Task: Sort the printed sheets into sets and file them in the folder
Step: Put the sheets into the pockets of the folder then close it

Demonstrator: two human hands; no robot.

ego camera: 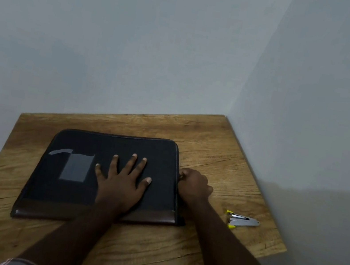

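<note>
Head | folder (pixel 82 172) closed on table (pixel 212 153) | left hand (pixel 121 183) fingers flat on it | right hand (pixel 195 186) fingers pinching its edge

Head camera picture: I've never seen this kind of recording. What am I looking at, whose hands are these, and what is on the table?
There is no machine here: a person wears a wide-angle camera on the head, looking down at their own two hands. On the wooden table lies a closed dark folder. The left hand rests flat on it, fingers spread. The right hand is curled at the folder's right edge, seemingly pinching something there, perhaps a zip pull; that part is hidden. To the right lies a small metal tool with yellow parts, maybe a staple remover. No printed sheets are visible.
</note>
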